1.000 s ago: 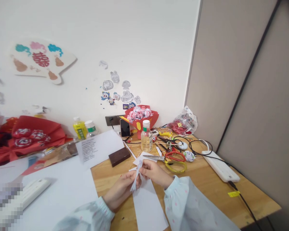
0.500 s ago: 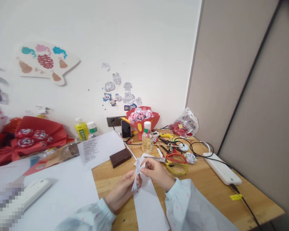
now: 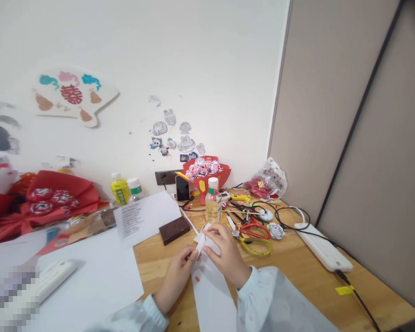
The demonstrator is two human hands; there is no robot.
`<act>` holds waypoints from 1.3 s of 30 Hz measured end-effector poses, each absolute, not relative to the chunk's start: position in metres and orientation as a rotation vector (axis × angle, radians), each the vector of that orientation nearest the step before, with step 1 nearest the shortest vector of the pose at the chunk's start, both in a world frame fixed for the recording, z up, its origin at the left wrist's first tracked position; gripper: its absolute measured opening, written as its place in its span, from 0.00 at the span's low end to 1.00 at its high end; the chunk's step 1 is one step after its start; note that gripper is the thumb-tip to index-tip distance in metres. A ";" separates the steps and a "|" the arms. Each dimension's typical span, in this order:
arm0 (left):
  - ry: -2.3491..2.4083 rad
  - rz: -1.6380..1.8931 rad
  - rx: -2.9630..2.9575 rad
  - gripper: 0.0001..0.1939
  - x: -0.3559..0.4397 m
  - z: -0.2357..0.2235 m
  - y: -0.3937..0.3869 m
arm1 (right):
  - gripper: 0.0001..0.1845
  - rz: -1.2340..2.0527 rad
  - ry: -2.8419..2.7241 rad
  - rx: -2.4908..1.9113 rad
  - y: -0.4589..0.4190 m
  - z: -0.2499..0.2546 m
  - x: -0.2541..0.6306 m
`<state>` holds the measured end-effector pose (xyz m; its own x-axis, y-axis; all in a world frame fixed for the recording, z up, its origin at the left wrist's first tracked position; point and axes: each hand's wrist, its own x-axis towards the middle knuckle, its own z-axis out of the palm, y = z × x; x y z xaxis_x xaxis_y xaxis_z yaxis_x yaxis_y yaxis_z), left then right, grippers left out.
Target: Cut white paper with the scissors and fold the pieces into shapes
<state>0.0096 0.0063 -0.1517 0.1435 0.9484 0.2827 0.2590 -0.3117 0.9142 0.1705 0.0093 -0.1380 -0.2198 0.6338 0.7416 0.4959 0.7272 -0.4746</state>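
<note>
A small folded piece of white paper [image 3: 201, 241] is pinched between my two hands above the wooden table. My left hand [image 3: 178, 275] grips its lower end between thumb and fingers. At the upper end, the fingertips of my right hand [image 3: 228, 254] are closed on the same paper. Its flat face is towards me, and the layers behind are hidden. Beneath both hands a long white paper strip [image 3: 215, 295] lies on the table. Scissors with red handles [image 3: 256, 231] rest right of my right hand, beside a yellow-handled pair [image 3: 257, 249].
A clear bottle [image 3: 213, 203] stands just beyond my hands, a dark brown block [image 3: 174, 230] to their left. Large white sheets [image 3: 97, 272] cover the left side. A white power strip [image 3: 323, 246] with cables lies right. Behind is a red bouquet [image 3: 207, 173].
The paper bundle has turned: its layered edges faced me before, now a flat face does. My right fingers have shifted to its top end. The whole view has tilted slightly.
</note>
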 end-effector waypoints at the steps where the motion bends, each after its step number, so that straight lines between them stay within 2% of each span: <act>1: 1.203 1.237 1.735 0.16 0.009 -0.153 0.007 | 0.19 0.090 -1.917 -0.892 0.008 -0.139 0.169; 6: 1.281 1.362 1.831 0.13 0.008 -0.153 0.006 | 0.24 -0.228 -2.048 -0.863 -0.001 -0.145 0.163; 11: 1.370 1.457 1.851 0.12 0.007 -0.147 0.002 | 0.23 -0.349 -2.067 -0.848 -0.009 -0.142 0.157; 21: 1.302 1.546 1.893 0.05 0.003 -0.150 -0.001 | 0.24 -0.215 -2.255 -0.523 -0.015 -0.144 0.152; 27: 1.170 1.353 1.710 0.11 0.004 -0.143 0.000 | 0.25 -0.095 -2.100 -0.662 -0.014 -0.138 0.158; 30: 1.097 1.209 1.558 0.16 0.008 -0.142 -0.002 | 0.23 0.018 -1.886 -0.850 -0.009 -0.133 0.165; 33: 1.021 1.176 1.387 0.18 0.012 -0.144 -0.005 | 0.21 0.051 -1.903 -0.878 -0.001 -0.130 0.171; 39: 0.794 1.172 1.087 0.16 0.010 -0.142 -0.007 | 0.12 0.003 -1.951 -0.915 0.006 -0.137 0.169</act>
<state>0.0099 -0.0071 -0.1415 0.2370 0.9702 0.0503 -0.3136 0.0274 0.9492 0.1692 0.0057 -0.1365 -0.2715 0.5976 0.7544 0.5954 0.7202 -0.3562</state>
